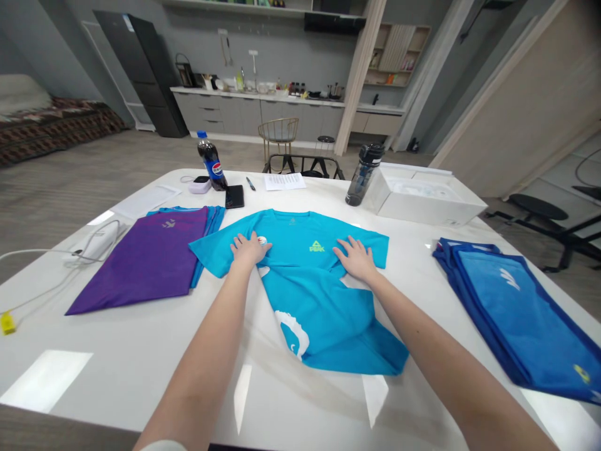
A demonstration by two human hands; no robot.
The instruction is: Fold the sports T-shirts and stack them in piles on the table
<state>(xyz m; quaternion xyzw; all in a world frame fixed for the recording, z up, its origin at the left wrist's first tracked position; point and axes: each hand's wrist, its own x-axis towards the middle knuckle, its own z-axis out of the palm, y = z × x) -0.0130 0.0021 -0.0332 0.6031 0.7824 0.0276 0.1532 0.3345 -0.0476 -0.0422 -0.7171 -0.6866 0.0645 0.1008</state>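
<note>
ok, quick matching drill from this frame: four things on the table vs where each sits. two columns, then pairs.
Things:
1. purple shirt
2. cola bottle
3. white box
4. dark blue shirts

Places:
A. far right, beside the dark bottle
B. near right edge of the table
C. left of the turquoise shirt
D. far left, by the phone

Pairs: 1-C, 2-D, 3-A, 4-B

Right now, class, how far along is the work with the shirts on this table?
Done, apparently: a purple shirt lies flat on a pile at left. In hand: left hand and right hand press flat on a turquoise shirt, its hem skewed. Left, apparently: the blue shirts stacked at right.
</note>
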